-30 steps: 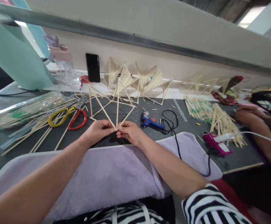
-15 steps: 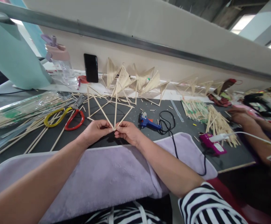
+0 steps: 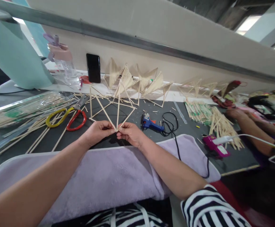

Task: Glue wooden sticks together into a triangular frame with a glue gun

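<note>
A frame of thin wooden sticks (image 3: 118, 108) stands on the dark table in front of me, its sticks meeting at a near corner. My left hand (image 3: 101, 132) is closed, pinching that corner from the left. From the right, my right hand (image 3: 128, 133) pinches the same joint with thumb and fingers. The two hands almost touch at the tip. Behind the frame stand finished-looking stick models (image 3: 128, 80) with close rows of sticks. A blue glue gun (image 3: 151, 123) lies right of my hands; scissors (image 3: 75, 113) with a yellow and a red handle lie to the left.
Bagged sticks (image 3: 31, 107) lie at the left, near a pink-lidded bottle (image 3: 63, 63) and a phone (image 3: 93, 67). A loose stick pile (image 3: 225, 126) and a magenta power strip (image 3: 215, 145) are at the right, beside another person's arms (image 3: 253, 129). A lilac cloth (image 3: 109, 179) covers the near edge.
My hands keep their pinch on the corner, almost unmoved. The view has shifted very slightly. At the far right, the other person's hand has moved a little to the left.
</note>
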The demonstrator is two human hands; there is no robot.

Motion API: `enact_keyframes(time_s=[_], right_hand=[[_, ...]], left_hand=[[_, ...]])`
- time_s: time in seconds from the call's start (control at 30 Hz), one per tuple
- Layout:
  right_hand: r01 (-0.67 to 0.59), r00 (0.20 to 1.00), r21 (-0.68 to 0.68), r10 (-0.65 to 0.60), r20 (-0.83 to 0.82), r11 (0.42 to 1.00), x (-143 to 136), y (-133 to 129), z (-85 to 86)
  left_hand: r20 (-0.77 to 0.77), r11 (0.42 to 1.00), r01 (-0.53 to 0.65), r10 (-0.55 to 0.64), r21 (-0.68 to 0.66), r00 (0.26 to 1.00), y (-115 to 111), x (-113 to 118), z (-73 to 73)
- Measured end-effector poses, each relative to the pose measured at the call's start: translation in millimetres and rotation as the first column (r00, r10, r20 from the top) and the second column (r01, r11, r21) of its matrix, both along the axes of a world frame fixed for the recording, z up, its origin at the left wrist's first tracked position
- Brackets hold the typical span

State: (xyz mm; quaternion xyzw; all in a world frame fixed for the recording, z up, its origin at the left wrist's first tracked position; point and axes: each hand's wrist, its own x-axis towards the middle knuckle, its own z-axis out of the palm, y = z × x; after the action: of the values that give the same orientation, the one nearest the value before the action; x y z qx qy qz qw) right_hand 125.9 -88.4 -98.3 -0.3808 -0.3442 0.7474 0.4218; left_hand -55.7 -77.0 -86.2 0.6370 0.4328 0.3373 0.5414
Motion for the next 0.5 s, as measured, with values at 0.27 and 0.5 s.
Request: enact_keyframes(time_s=[0.27,0.5], right_hand=[[0.000,1.000,0.000,0.000,0.007,1.000,-0.5,0.4,-0.3],[0.005,1.000,0.009,-0.005,0.004,1.000,-0.5,-0.1,-1.2]], left_hand=[[-0.005,1.000,-0.009,0.009,-0.002,1.000,0.4,0.5,0.7],[0.005,1.000,-0.017,0.017,-0.010,1.000,-0.5,2.0,2.0]])
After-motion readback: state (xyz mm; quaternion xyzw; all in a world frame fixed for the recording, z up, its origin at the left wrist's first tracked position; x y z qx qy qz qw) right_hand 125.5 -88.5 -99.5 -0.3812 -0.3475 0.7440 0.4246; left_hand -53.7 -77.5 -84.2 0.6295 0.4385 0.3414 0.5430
